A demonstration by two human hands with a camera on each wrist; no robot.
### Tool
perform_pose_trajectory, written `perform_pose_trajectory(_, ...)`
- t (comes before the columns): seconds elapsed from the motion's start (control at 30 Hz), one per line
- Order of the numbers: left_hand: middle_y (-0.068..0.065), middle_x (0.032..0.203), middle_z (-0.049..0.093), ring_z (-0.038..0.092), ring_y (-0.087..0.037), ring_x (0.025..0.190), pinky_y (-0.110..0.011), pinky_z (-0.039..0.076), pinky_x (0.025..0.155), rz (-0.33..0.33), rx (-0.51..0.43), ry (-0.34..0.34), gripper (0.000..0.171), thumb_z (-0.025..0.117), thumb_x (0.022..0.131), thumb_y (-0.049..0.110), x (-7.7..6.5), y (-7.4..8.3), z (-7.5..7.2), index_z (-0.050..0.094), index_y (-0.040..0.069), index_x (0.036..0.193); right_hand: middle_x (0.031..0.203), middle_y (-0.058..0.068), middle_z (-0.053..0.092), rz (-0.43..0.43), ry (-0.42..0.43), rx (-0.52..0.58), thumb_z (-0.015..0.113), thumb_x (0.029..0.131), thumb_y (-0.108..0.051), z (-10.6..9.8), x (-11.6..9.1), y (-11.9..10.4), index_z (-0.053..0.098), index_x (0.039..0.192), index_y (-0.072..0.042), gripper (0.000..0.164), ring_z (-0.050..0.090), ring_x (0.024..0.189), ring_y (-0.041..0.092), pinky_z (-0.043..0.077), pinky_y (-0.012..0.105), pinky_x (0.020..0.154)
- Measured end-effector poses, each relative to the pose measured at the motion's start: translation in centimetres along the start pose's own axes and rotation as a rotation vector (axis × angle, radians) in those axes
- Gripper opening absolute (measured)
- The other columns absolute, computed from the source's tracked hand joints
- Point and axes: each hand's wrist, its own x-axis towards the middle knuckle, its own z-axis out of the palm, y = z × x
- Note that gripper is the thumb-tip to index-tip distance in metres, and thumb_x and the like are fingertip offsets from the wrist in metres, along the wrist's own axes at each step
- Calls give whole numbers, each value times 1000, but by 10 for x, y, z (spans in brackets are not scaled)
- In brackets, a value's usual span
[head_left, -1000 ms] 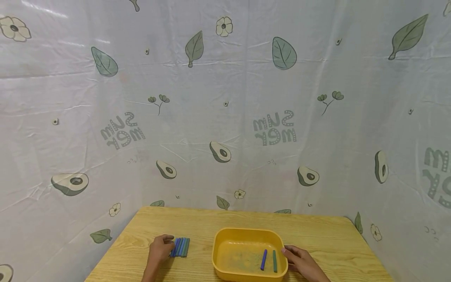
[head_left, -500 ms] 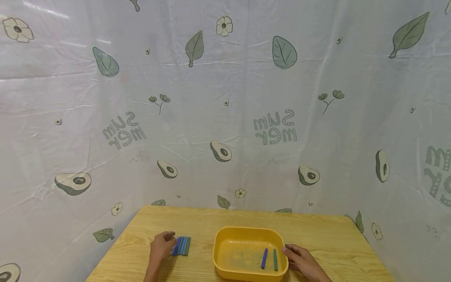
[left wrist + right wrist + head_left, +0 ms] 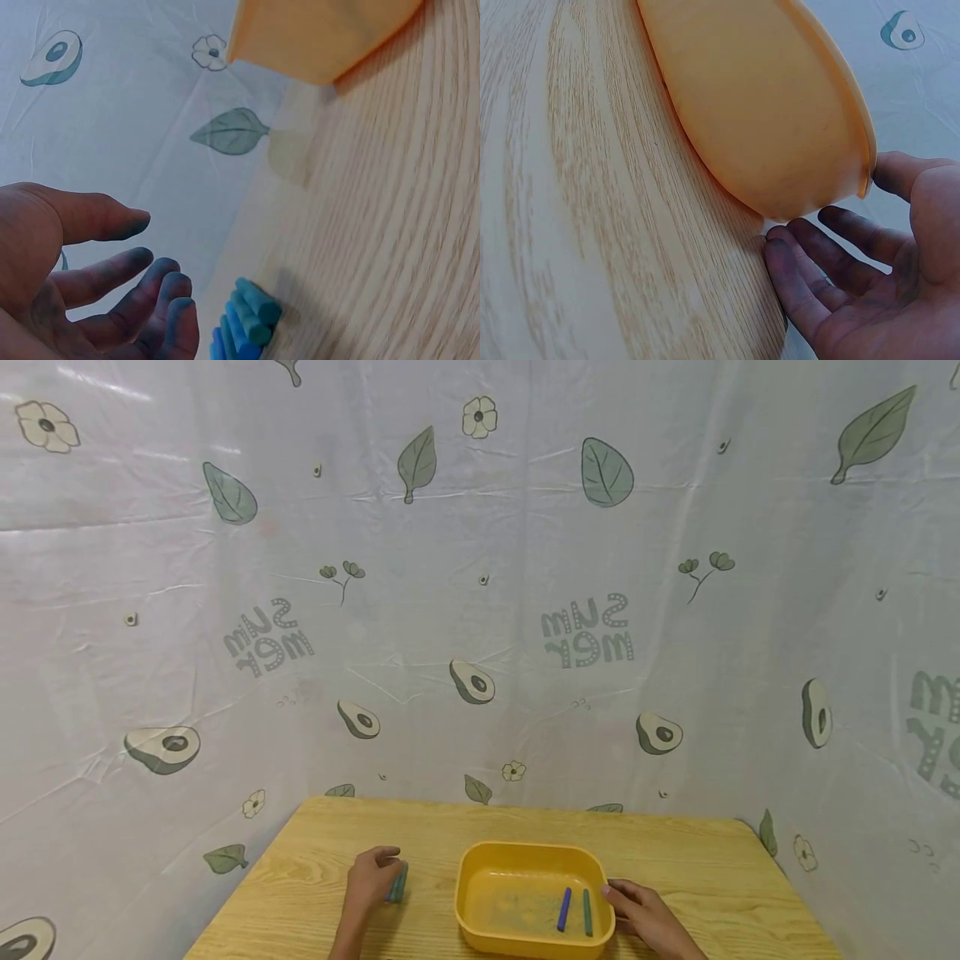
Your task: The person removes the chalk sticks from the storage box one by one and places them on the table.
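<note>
A row of several blue and green chalk sticks lies side by side on the table. My left hand is over this row, hiding part of it in the head view; in the left wrist view its fingers are loosely bent, thumb apart, with nothing between them. Dark blue-green dust coats the fingertips. To the right stands a yellow plastic tub. Inside it lie a blue-violet chalk stick and a green chalk stick. My right hand holds the tub's right side, thumb at the rim, fingers against the outer wall.
The wood-grain table reaches back to a pale printed curtain, which also hangs along both sides. Chalk dust marks the floor of the tub. Table surface shows between the chalk row and the tub.
My left hand has moved right across the chalk row and now covers more of it. The right hand stays at the tub, and the two sticks inside lie as before.
</note>
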Motion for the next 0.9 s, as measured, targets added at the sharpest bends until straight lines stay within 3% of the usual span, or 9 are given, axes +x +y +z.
perform_pose_trajectory(0.2,-23,115,76,72,-42,108,-58,61,91,-9,-58,-25,43,72,99,15,-4,10,7,68,-10,133,149,46,49,7,19,-10,46,116,-39,1,0,0,28,152,28,78,69,125,45,63,49,99)
perform_pose_trajectory(0.47,-24,117,75,73,-38,102,-46,65,80,-16,-133,-64,44,72,101,19,-7,27,22,67,-8,135,149,44,50,-14,-7,-2,45,117,-38,0,0,-1,28,153,28,77,69,126,45,63,48,99)
perform_pose_trajectory(0.9,-20,111,77,74,-27,93,-42,66,75,49,-176,-92,39,73,100,17,-14,49,51,70,-6,132,149,45,49,1,12,-2,46,116,-38,1,-1,-4,27,153,28,78,70,124,43,63,48,98)
